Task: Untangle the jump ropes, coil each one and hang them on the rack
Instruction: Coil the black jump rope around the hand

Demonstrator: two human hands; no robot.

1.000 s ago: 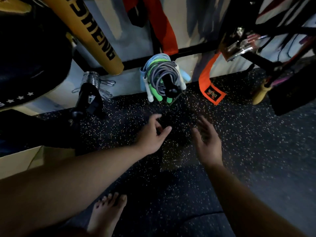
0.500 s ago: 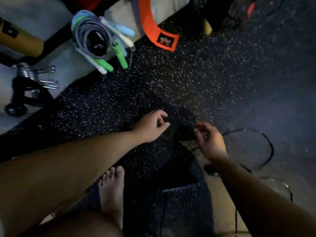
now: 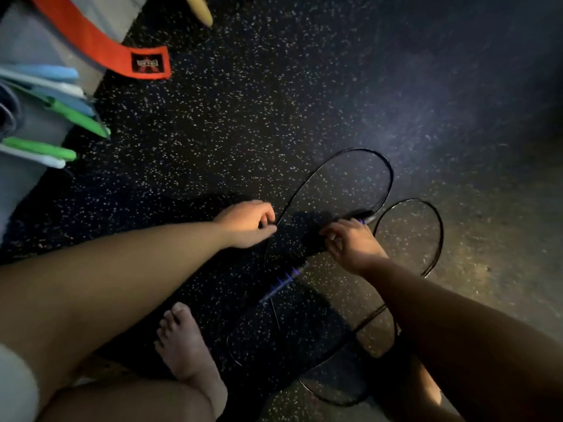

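A thin black jump rope (image 3: 384, 166) lies in loose loops on the dark speckled floor. My left hand (image 3: 248, 223) pinches the rope where one loop starts. My right hand (image 3: 350, 243) curls around one black handle with purple rings (image 3: 364, 218). The other black handle with purple rings (image 3: 281, 283) lies on the floor below and between my hands. Coiled ropes with green, white and blue handles (image 3: 61, 117) hang at the left edge.
An orange strap (image 3: 100, 38) hangs down at the upper left over the floor's edge. A yellow rounded tip (image 3: 199, 10) shows at the top. My bare foot (image 3: 182, 342) stands beside the rope loops at the bottom centre.
The view swung right and down, so the hung ropes slid to the left edge. Both hands have come down onto the black rope; the left pinches the cord and the right grips a handle.
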